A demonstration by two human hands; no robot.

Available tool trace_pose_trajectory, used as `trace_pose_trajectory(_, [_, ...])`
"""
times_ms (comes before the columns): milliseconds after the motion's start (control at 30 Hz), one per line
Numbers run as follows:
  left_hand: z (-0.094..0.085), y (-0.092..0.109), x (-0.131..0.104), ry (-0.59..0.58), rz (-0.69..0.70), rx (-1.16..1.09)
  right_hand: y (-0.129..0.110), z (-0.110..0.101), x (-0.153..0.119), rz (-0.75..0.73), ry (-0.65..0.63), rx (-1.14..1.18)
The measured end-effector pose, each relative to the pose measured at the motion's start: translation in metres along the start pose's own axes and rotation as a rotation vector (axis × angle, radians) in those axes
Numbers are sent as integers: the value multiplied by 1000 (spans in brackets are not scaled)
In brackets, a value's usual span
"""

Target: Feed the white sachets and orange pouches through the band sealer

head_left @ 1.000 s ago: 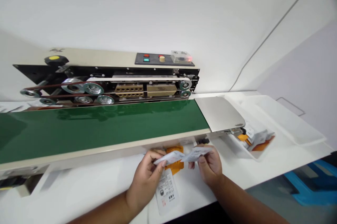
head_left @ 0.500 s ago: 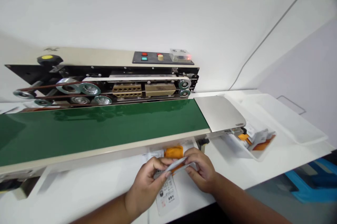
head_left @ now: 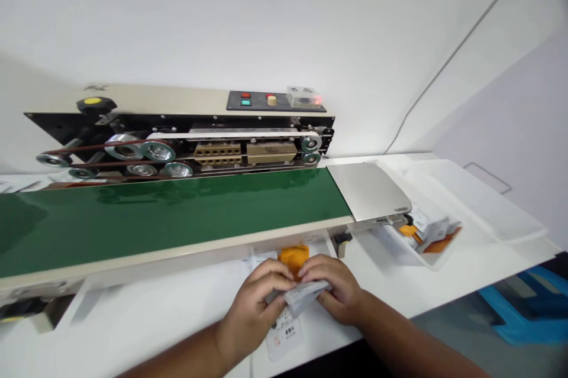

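Between my two hands is a small whitish-grey packet (head_left: pixel 305 294), tilted and partly covered by fingers. My left hand (head_left: pixel 255 307) pinches its left side. My right hand (head_left: pixel 335 286) grips the right side, thumb beneath. Below them on the white table lies a flat printed white pouch (head_left: pixel 285 342), its upper part hidden by the held packet. Just beyond my fingertips sits an orange packet (head_left: pixel 293 258), near the front of the conveyor machine. What the held packet contains cannot be made out.
A band sealing machine (head_left: pixel 213 103) with rollers stands behind a green conveyor belt (head_left: pixel 177 206) ending in a metal plate (head_left: pixel 370 191). To the right, a white bin (head_left: pixel 426 259) holds several packets, beside a pale lid or tray (head_left: pixel 483 206). A blue stool (head_left: pixel 523 313) stands lower right.
Both hands have turned the packet, so its pale face now shows and the orange between its edges is out of sight. The view has shifted slightly.
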State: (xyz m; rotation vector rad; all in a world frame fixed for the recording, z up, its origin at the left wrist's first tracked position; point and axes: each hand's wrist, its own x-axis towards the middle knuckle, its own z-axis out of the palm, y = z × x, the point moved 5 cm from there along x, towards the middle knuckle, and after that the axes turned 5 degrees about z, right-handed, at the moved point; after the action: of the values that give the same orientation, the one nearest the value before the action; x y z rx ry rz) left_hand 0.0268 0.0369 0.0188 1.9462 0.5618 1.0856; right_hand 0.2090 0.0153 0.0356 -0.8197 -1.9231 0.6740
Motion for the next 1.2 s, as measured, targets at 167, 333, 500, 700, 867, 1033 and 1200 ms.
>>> trace_pose_trajectory(167, [-3, 6, 5, 8, -24, 74, 2, -5, -7, 74, 100, 25])
trace_pose_trajectory(333, [1, 5, 4, -26, -56, 66, 1, -35, -7, 188, 377, 225])
trace_pose_trajectory(500, [4, 6, 3, -50, -29, 52, -14, -92, 22, 255, 414, 198])
trace_pose_trajectory(700, [5, 6, 4, -58, -32, 59, 5, -167, 64, 535, 403, -150])
trace_pose_trajectory(867, [5, 6, 5, -63, -34, 63, 22, -200, 86, 648, 288, -698])
trace_pose_trajectory(1033, [5, 6, 6, -49, -25, 64, 24, -213, 87, 629, 399, -767])
trace_pose_trajectory(1200, [5, 5, 5, -55, -29, 50, 26, -221, 82, 595, 538, -668])
